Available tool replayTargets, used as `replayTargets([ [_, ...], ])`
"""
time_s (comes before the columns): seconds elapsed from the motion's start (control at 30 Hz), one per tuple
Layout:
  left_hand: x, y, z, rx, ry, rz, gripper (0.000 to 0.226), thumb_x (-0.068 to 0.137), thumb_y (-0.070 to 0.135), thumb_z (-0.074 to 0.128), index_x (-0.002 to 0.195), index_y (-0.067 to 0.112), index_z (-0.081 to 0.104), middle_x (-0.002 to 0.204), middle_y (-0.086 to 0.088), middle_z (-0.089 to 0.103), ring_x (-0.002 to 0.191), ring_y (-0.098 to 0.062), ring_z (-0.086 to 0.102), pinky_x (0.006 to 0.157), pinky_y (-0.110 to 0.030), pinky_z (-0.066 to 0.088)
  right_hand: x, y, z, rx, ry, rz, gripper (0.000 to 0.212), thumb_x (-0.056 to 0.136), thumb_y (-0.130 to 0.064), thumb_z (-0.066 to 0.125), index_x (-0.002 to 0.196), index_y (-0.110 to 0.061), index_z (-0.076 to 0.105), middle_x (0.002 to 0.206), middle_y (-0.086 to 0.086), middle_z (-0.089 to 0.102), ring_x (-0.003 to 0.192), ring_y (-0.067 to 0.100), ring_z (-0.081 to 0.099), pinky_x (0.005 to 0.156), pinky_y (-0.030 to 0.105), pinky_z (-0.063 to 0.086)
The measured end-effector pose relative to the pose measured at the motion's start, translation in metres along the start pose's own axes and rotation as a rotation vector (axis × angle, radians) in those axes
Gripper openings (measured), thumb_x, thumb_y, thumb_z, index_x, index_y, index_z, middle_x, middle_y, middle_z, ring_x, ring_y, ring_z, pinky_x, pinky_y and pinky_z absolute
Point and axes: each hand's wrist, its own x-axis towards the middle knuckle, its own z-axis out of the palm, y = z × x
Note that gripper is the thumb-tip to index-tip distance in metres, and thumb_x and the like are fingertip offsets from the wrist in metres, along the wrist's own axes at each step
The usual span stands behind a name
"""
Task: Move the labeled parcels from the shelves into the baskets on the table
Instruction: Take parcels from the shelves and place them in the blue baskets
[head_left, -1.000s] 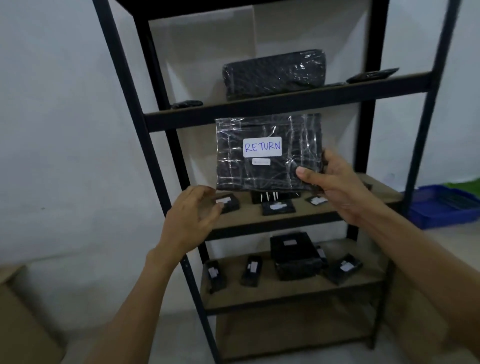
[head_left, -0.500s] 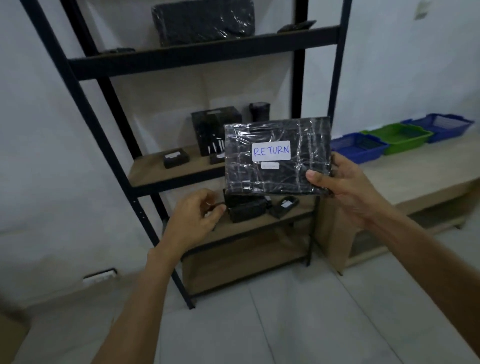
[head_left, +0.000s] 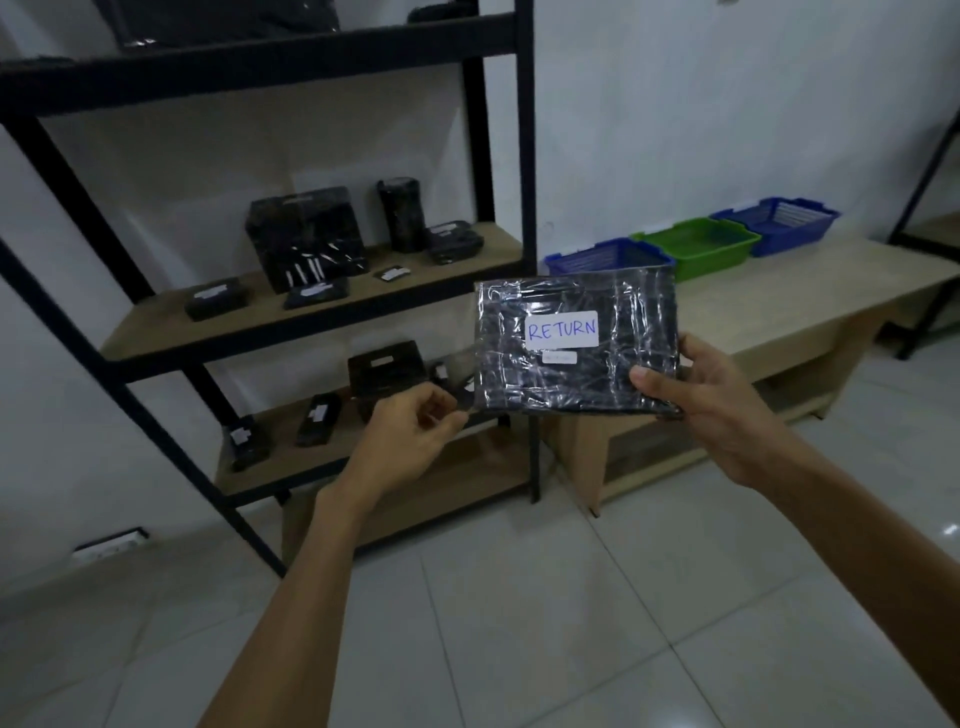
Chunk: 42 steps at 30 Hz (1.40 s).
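Observation:
A flat black plastic-wrapped parcel (head_left: 566, 374) with a white label reading RETURN is held upright in front of me. My right hand (head_left: 706, 400) grips its lower right corner, thumb on the front. My left hand (head_left: 410, 441) pinches the parcel's lower left corner with curled fingers. Three baskets stand in a row on the wooden table (head_left: 769, 312) behind: a blue basket (head_left: 587, 257) nearest, a green basket (head_left: 696, 247), and a second blue basket (head_left: 779, 223) farthest.
A black metal shelf rack (head_left: 498, 156) stands at left with several black wrapped parcels on its wooden shelves, among them a large box (head_left: 306, 236) and a cylinder (head_left: 400, 213). White tiled floor lies below. Another rack leg (head_left: 930, 171) shows at far right.
The view has swung right from the rack toward the table, bringing the baskets closer. The parcel has travelled right with both hands, and my left hand has closed in on its lower left corner.

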Motion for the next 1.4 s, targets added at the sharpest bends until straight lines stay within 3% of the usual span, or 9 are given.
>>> replayTargets([
  [0.13, 0.022, 0.036, 0.054, -0.040, -0.029, -0.032, 0.013, 0.087, 0.032, 0.066, 0.096, 0.023, 0.066, 0.087, 0.005, 0.066, 0.079, -0.007, 0.062, 0.067, -0.021, 0.049, 0.012, 0.002, -0.063, -0.001, 0.028, 0.026, 0.067, 0.055, -0.042, 0.084, 0.112, -0.018, 0.059, 0.107, 0.012, 0.070, 0.101, 0.035, 0.060, 0.093, 0.059, 0.039],
  [0.2, 0.041, 0.047, 0.075, -0.046, -0.049, -0.041, 0.008, 0.087, 0.031, 0.067, 0.092, 0.026, 0.065, 0.085, 0.006, 0.066, 0.076, -0.006, 0.061, 0.065, -0.019, 0.046, 0.024, 0.001, -0.090, -0.002, 0.032, 0.029, 0.074, 0.048, -0.047, 0.086, 0.111, -0.020, 0.059, 0.106, 0.011, 0.071, 0.102, 0.036, 0.061, 0.092, 0.054, 0.040],
  [0.37, 0.112, 0.063, 0.129, -0.048, -0.085, -0.025, 0.010, 0.087, 0.031, 0.067, 0.092, 0.023, 0.066, 0.084, 0.006, 0.067, 0.078, -0.007, 0.063, 0.069, -0.021, 0.051, 0.075, 0.014, -0.156, -0.008, 0.064, 0.049, 0.064, 0.062, -0.031, 0.080, 0.118, -0.014, 0.055, 0.104, 0.008, 0.071, 0.104, 0.032, 0.065, 0.088, 0.040, 0.053],
  [0.53, 0.202, 0.051, 0.180, -0.083, -0.135, -0.029, 0.012, 0.087, 0.034, 0.066, 0.093, 0.023, 0.066, 0.085, 0.006, 0.068, 0.081, -0.008, 0.064, 0.075, -0.027, 0.054, 0.153, 0.042, -0.208, -0.029, 0.129, 0.069, 0.060, 0.065, -0.027, 0.080, 0.118, -0.012, 0.055, 0.108, 0.015, 0.070, 0.103, 0.039, 0.063, 0.094, 0.058, 0.042],
  [0.67, 0.272, 0.046, 0.207, -0.118, -0.167, -0.032, 0.012, 0.088, 0.031, 0.065, 0.095, 0.022, 0.067, 0.088, 0.006, 0.068, 0.084, -0.007, 0.064, 0.078, -0.028, 0.055, 0.218, 0.054, -0.234, -0.065, 0.134, 0.082, 0.079, 0.047, -0.051, 0.086, 0.113, -0.017, 0.060, 0.109, 0.015, 0.069, 0.097, 0.035, 0.059, 0.088, 0.054, 0.040],
  [0.8, 0.342, 0.049, 0.227, -0.112, -0.174, -0.046, 0.010, 0.087, 0.034, 0.065, 0.093, 0.026, 0.066, 0.087, 0.010, 0.068, 0.082, -0.002, 0.063, 0.076, -0.025, 0.054, 0.280, 0.056, -0.265, -0.118, 0.140, 0.103, 0.043, 0.074, -0.025, 0.075, 0.113, -0.016, 0.059, 0.102, 0.012, 0.070, 0.086, 0.028, 0.059, 0.069, 0.035, 0.043],
  [0.9, 0.386, 0.054, 0.246, -0.137, -0.163, -0.071, 0.011, 0.088, 0.033, 0.065, 0.095, 0.025, 0.066, 0.089, 0.009, 0.067, 0.084, -0.003, 0.063, 0.075, -0.022, 0.052, 0.326, 0.066, -0.292, -0.139, 0.145, 0.098, 0.031, 0.084, -0.007, 0.064, 0.114, -0.010, 0.057, 0.087, 0.003, 0.066, 0.070, 0.015, 0.054, 0.055, 0.026, 0.038],
  [1.17, 0.492, 0.054, 0.315, -0.152, -0.095, -0.218, 0.019, 0.088, 0.029, 0.066, 0.100, 0.015, 0.066, 0.094, -0.002, 0.068, 0.089, -0.016, 0.064, 0.081, -0.032, 0.053, 0.460, 0.115, -0.365, -0.174, 0.060, 0.155, 0.029, 0.083, -0.005, 0.065, 0.110, -0.011, 0.058, 0.077, -0.007, 0.068, 0.059, -0.001, 0.057, 0.046, 0.018, 0.037],
  [1.4, 0.566, 0.050, 0.364, -0.190, 0.044, -0.363, 0.010, 0.088, 0.023, 0.066, 0.093, 0.014, 0.067, 0.084, 0.004, 0.065, 0.079, -0.011, 0.061, 0.077, -0.030, 0.052, 0.565, 0.141, -0.403, -0.203, -0.024, 0.259, 0.022, 0.084, -0.006, 0.065, 0.104, -0.013, 0.060, 0.070, -0.010, 0.066, 0.056, 0.003, 0.052, 0.045, 0.018, 0.034],
])
